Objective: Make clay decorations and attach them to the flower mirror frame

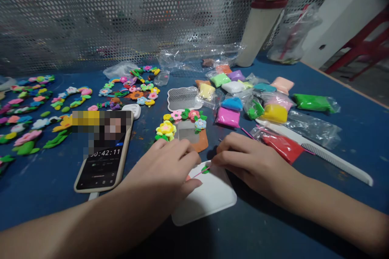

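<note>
**Left hand:** left hand [161,170] is on the mat side of the near tabletop, fingers curled and pinched in on the thin pink stick [199,173]. Grasping, as far as the view shows.

**Right hand:** right hand [252,162] comes in from the right, fingers bunched at the far end of the stick, touching or just beside the green clay bit [206,169]. Fingertips partly hidden, so cannot tell if it is gripping.

**Work piece:** green clay bit sits on the stick, between both hands, above the white mat [211,196]. Too small to make out its shape.

**Just ahead:** clay flower frame [182,127] on an orange base, with a mesh pad [184,98] beyond it. A second pink stick [247,132] lies near the right hand.

**Right of hands:** clay packets [243,97] in pink, blue, yellow, green and other colours, heaped mid-tabletop. Red clay packet [282,147] and white comb [334,162] lie toward the right edge.

**Left of hands:** phone [101,158] with timer at 00:42:11, upper screen pixelated. Finished clay flower wreaths [39,125] run toward the left edge.

**Far edge:** bottle with red lid [261,28] and plastic bags [291,34] stand against a perforated metal screen [121,16].

**Beyond right edge:** red chair [361,44].
</note>
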The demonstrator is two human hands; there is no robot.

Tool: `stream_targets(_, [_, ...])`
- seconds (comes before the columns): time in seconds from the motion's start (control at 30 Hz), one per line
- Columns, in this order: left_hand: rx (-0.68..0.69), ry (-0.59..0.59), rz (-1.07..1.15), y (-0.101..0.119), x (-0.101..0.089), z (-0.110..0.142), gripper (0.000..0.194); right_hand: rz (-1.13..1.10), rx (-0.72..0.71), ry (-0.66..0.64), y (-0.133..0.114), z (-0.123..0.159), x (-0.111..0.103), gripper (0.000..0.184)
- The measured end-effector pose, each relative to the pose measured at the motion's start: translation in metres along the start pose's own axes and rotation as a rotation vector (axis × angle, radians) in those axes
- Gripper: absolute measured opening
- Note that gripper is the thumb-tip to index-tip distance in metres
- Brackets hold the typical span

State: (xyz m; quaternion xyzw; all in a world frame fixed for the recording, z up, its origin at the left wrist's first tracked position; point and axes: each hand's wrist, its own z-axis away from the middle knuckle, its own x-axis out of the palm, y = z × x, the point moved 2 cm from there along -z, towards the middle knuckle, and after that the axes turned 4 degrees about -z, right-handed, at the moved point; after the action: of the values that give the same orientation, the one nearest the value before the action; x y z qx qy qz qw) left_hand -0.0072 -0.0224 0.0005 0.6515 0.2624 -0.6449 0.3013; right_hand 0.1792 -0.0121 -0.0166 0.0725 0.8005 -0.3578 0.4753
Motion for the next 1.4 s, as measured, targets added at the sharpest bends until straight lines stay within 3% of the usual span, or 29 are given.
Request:
stream_targets(0.17, [-0.003, 0.015, 0.024, 0.0, 0.001, 0.002, 0.022, -0.129, 0.096, 0.055, 0.0, -0.001, -0.005, 0.019])
stream_targets(0.3, [-0.127, 0.029, 0.183, -0.003, -0.002, 0.002, 0.028, -0.198, 0.061, 0.161, -0.004, 0.001, -0.01, 0.013])
stream_targets(0.53, [-0.451, -0.073, 0.947, 0.002, -0.01, -0.002, 0.028, -0.105, -0.015, 0.372, -0.019, 0.007, -0.017, 0.015])
stream_targets(0.67, [-0.513, -0.088, 1.307, 0.008, -0.006, -0.003, 0.021, -0.069, -0.068, 0.383, -0.024, 0.009, -0.016, 0.017])
stream_targets(0.9, [-0.494, -0.093, 1.431, 0.008, -0.005, -0.005, 0.015, -0.146, -0.022, 0.36, -0.026, 0.009, -0.015, 0.016])
stream_targets(1.13, [-0.558, -0.163, 1.531, 0.009, 0.0, -0.007, 0.007, -0.503, 0.303, 0.459, -0.019, 0.01, -0.007, 0.008])
stream_targets(1.4, [-0.49, -0.311, 1.398, 0.011, 0.003, -0.004, 0.013, -0.883, 0.452, 0.119, -0.026, 0.007, 0.004, 0.005])
